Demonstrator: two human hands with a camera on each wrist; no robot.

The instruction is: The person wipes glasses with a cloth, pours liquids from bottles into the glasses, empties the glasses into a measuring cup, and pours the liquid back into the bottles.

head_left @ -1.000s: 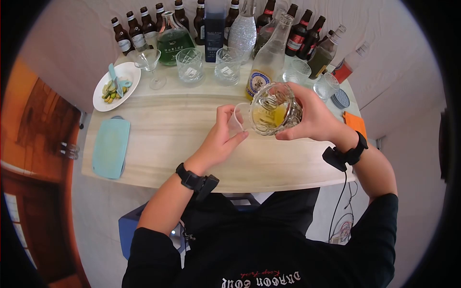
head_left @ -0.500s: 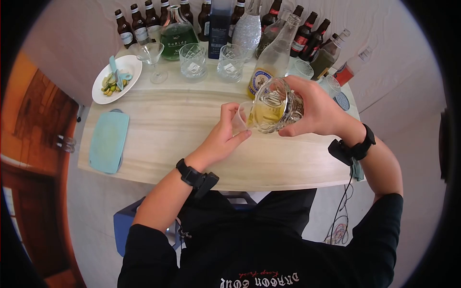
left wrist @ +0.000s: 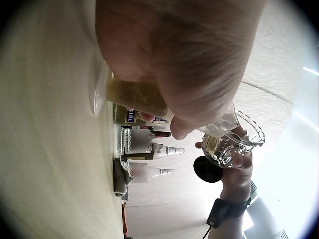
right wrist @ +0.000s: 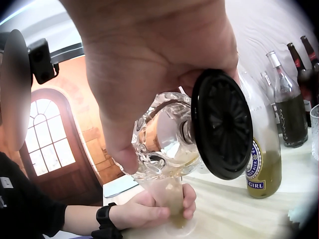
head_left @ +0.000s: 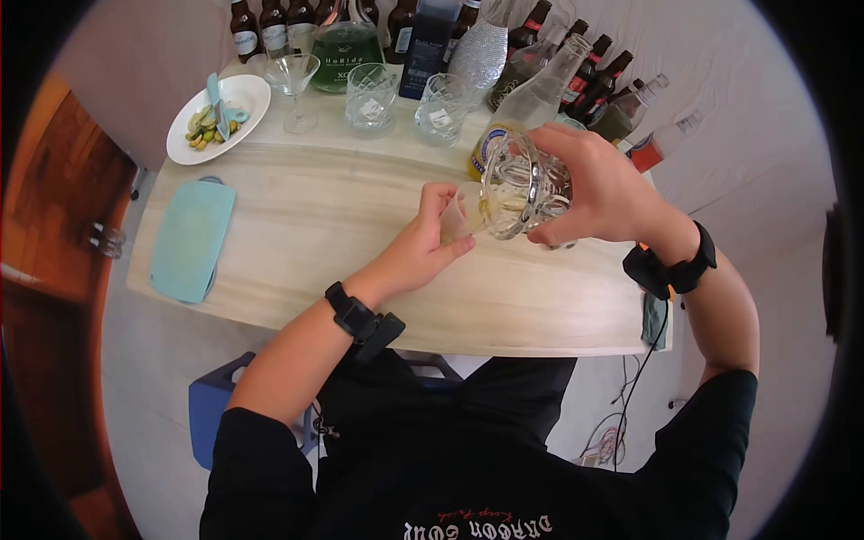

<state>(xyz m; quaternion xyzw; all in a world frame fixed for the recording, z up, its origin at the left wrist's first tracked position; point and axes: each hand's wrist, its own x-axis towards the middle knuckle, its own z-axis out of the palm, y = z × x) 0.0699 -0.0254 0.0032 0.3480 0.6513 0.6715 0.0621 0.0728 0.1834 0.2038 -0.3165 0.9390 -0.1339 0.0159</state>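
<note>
1. One white plate (head_left: 249, 93), far left, holds green pieces (head_left: 203, 132) and a light-blue utensil (head_left: 214, 101); a light-blue board (head_left: 191, 243) lies nearer the person.
2. Cocktail glass (head_left: 293, 77), upright on its stem; behind it, a flask-shaped bottle (head_left: 349, 59) containing green liquid.
3. Two cut-glass tumblers (head_left: 370, 103), upright side by side.
4. Left hand (head_left: 417, 236), fingers and thumb curled round a clear footed glass (head_left: 462, 212), which stands upright within the grip, its base below the hand; yellowish liquid shows inside.
5. Clear bottle (head_left: 540, 93), upright behind the hands, blue-labelled, with yellow liquid in its lower part.
6. Patterned goblet (head_left: 516, 191), tipped on its side, mouth toward the footed glass; a little yellowish liquid remains. Whether the rims touch cannot be told.
7. Right hand (head_left: 609, 184), thumb and fingers spread around the goblet's outer wall, gripping it; its dark disc-shaped foot (right wrist: 223, 124) projects beyond the palm.
</note>
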